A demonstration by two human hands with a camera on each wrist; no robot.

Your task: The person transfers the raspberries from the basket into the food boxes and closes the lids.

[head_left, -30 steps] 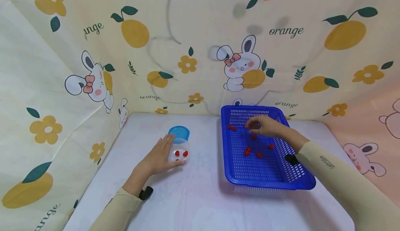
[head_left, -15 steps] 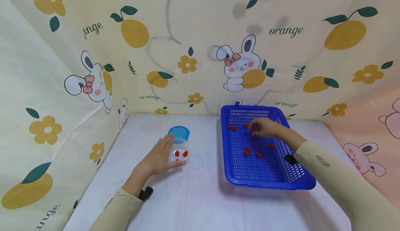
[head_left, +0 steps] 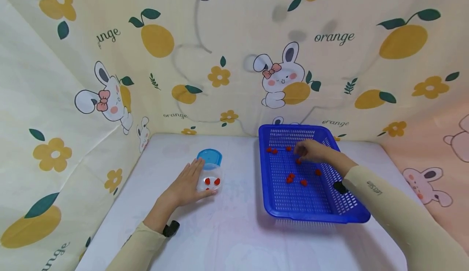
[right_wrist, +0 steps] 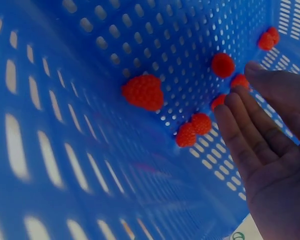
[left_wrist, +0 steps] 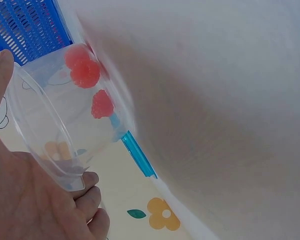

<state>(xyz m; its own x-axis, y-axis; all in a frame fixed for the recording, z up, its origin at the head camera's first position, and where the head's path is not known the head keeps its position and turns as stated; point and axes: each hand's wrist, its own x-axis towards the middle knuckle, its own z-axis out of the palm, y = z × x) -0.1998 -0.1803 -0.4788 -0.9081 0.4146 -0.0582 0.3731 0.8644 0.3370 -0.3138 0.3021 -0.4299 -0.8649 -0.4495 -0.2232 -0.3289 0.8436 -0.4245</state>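
My left hand [head_left: 187,182] lies flat-fingered against the clear cup [head_left: 209,178], which sits toward the middle of the surface [head_left: 227,230], left of the blue basket [head_left: 311,214]. From the wrist view my thumb and curled lower fingers cradle its rim, and it looks tipped on its side with three raspberries [left_wrist: 87,75] resting low inside. A blue lid [head_left: 209,156] lies just behind it, toward the far edge.

My right hand [head_left: 311,150] is down in the far part of the basket, fingers loosely extended near a few berries [right_wrist: 144,91]; I cannot tell whether a fingertip is already touching one. Nothing is pinched that I can see.

The risks, as I judge them: the cup is light and tilted, so if my left hand relaxes or nudges it, the berries inside could roll out onto the surface. In the basket, the fruit is soft; too hard a pinch would crush it, and too light a one could drop it between basket and cup. The berries lie scattered, some paired, so I might take two at once and lose one over the rim.
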